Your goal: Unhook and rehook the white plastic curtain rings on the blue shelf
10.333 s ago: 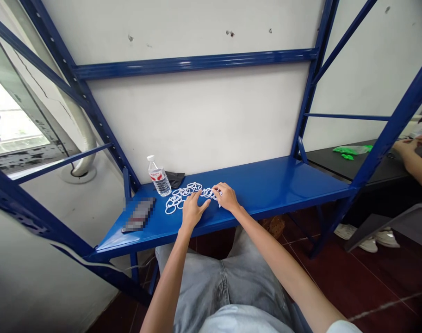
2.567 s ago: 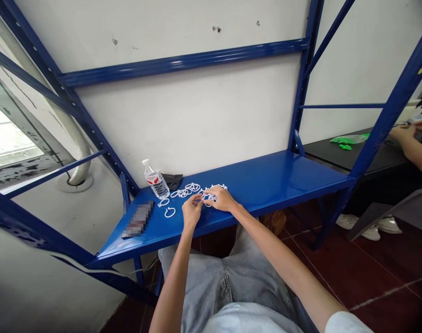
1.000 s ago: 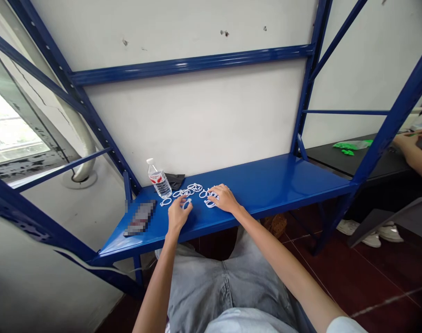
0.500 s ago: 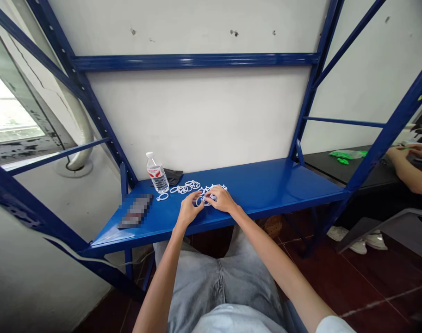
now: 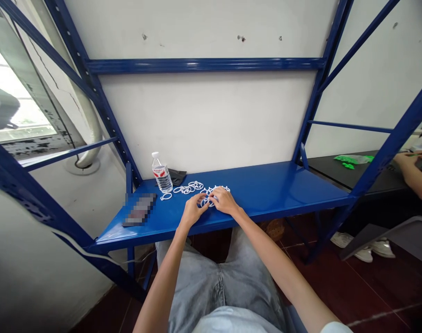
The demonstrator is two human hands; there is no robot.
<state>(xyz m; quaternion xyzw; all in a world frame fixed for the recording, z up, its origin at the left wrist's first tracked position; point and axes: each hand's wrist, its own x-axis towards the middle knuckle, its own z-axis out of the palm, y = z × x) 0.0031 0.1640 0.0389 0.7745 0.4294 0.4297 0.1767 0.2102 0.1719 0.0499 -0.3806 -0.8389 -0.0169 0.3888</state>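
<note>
Lap in pale grey jeans (image 5: pixel 211 286), at bottom of view, below the front edge of a blue steel shelf (image 5: pixel 266 189). Left hand (image 5: pixel 191 213) and right hand (image 5: pixel 225 201) lie curled and close together near the middle of that edge, fingertips over a cluster of white rings (image 5: pixel 211 196); any pinch on a ring cannot be told. Further rings (image 5: pixel 186 188) form a loose chain towards the rear edge, with one separate ring (image 5: pixel 165 196) at its left end. The rings appear light, thin and plastic, and likely to snag on one another; each is best taken by its rim. Left of the hands lies a pixelated flat object (image 5: pixel 140 209). Near the rear left corner stand a clear water bottle (image 5: pixel 161 175) and a black cloth (image 5: pixel 176 176), against a white wall (image 5: pixel 204 120). Far right, a co-worker's hand (image 5: pixel 404 159) lies on a dark table (image 5: pixel 336 178), beyond a bag of green pieces (image 5: pixel 350 159).
</note>
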